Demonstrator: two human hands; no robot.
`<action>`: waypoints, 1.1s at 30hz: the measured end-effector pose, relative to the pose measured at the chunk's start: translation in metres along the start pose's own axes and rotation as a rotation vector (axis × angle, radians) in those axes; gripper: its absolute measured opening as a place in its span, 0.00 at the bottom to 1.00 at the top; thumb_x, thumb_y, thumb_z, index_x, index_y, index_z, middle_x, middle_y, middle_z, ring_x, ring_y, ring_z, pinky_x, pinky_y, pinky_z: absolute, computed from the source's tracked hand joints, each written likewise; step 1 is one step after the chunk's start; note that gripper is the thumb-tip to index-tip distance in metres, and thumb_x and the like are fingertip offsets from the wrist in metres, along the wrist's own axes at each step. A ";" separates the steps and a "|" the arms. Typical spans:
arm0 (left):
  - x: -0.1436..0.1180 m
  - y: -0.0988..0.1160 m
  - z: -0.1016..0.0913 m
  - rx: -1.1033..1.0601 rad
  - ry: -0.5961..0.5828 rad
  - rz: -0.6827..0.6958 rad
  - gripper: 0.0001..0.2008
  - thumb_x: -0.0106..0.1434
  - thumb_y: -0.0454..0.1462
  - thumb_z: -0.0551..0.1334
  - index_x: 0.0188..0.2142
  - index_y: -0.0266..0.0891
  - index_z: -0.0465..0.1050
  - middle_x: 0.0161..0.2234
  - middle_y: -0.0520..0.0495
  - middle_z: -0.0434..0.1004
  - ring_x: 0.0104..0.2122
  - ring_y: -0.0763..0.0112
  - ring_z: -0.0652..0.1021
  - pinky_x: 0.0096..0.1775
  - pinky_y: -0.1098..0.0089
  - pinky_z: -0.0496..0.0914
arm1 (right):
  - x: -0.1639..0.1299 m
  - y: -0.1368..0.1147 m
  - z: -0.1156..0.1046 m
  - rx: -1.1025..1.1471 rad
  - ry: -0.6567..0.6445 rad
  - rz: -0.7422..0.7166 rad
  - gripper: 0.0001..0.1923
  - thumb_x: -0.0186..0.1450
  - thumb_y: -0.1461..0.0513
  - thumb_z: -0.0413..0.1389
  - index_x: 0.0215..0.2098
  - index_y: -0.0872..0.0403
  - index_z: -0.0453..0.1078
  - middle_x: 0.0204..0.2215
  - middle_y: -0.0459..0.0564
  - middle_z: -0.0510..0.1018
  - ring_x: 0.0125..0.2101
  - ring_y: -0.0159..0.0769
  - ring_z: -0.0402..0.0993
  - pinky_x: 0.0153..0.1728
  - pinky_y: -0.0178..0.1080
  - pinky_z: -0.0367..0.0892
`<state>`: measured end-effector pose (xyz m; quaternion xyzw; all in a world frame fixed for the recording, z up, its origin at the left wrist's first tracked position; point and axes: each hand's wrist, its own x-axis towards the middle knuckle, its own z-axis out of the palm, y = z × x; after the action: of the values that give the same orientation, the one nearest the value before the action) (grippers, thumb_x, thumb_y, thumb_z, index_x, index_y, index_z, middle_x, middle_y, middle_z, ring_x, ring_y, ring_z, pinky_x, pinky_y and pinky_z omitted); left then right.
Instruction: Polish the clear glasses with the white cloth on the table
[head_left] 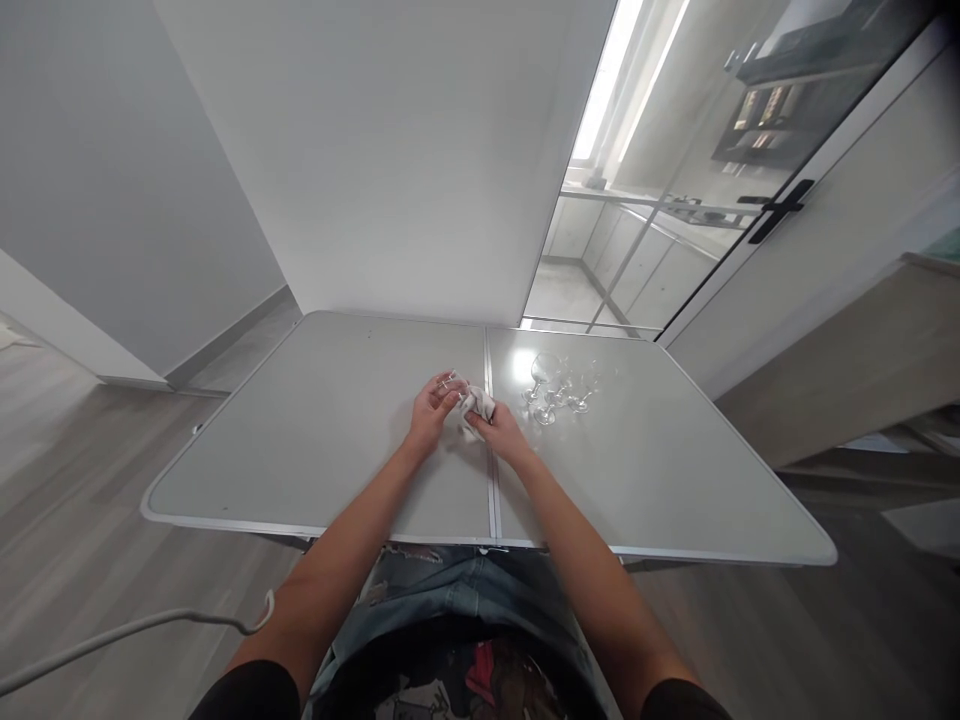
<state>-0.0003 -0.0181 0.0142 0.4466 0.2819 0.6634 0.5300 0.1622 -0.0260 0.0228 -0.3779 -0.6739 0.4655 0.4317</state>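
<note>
Just above the middle of the folding table [337,430], my left hand [431,412] is closed around a small clear glass [452,381], tilted toward the right. My right hand [504,432] pinches a crumpled white cloth [478,404] and presses it close against the glass. The cloth and my fingers hide part of the glass, so its full shape does not show. To the right of my right hand stand several clear stemmed glasses [546,368] grouped close together, their outlines faint against the shiny tabletop.
A metal seam [492,480] divides the table into two halves. Behind it rises a white wall [405,180]. A glass door with a black handle [781,211] stands at the back right. A pale cable [150,625] hangs at the lower left, beside my left forearm.
</note>
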 end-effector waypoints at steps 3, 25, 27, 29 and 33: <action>0.002 -0.005 0.001 -0.025 0.033 -0.010 0.30 0.57 0.47 0.72 0.56 0.40 0.68 0.52 0.36 0.79 0.49 0.56 0.80 0.54 0.55 0.69 | 0.001 0.001 0.003 -0.346 0.139 -0.088 0.17 0.65 0.56 0.57 0.50 0.53 0.73 0.38 0.53 0.79 0.39 0.42 0.72 0.47 0.43 0.62; 0.000 0.009 0.001 -0.088 -0.040 0.024 0.30 0.56 0.46 0.73 0.55 0.39 0.69 0.51 0.35 0.79 0.49 0.56 0.80 0.55 0.53 0.69 | 0.004 0.008 0.013 0.109 0.102 0.031 0.14 0.63 0.50 0.59 0.36 0.52 0.72 0.31 0.49 0.75 0.34 0.39 0.70 0.37 0.41 0.67; -0.001 0.010 0.001 -0.096 -0.061 0.005 0.31 0.55 0.47 0.73 0.54 0.38 0.69 0.50 0.35 0.79 0.48 0.57 0.80 0.55 0.54 0.69 | 0.007 0.009 0.011 0.444 -0.012 0.190 0.16 0.61 0.49 0.61 0.37 0.52 0.72 0.29 0.47 0.75 0.30 0.36 0.70 0.33 0.38 0.67; -0.002 0.009 0.002 -0.110 -0.076 -0.010 0.31 0.55 0.48 0.73 0.55 0.38 0.69 0.51 0.35 0.79 0.47 0.57 0.81 0.55 0.54 0.69 | 0.009 0.009 0.009 0.635 -0.082 0.305 0.17 0.59 0.49 0.63 0.38 0.52 0.72 0.28 0.47 0.75 0.28 0.34 0.69 0.29 0.37 0.66; 0.000 0.004 0.002 -0.127 -0.034 0.010 0.29 0.56 0.47 0.73 0.54 0.38 0.70 0.51 0.35 0.79 0.48 0.56 0.80 0.56 0.54 0.68 | 0.006 0.006 0.007 0.518 0.054 0.240 0.18 0.57 0.50 0.66 0.37 0.52 0.72 0.28 0.46 0.75 0.27 0.33 0.69 0.29 0.36 0.65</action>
<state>-0.0006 -0.0195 0.0188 0.4247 0.2283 0.6749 0.5586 0.1543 -0.0208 0.0171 -0.3445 -0.4713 0.6595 0.4735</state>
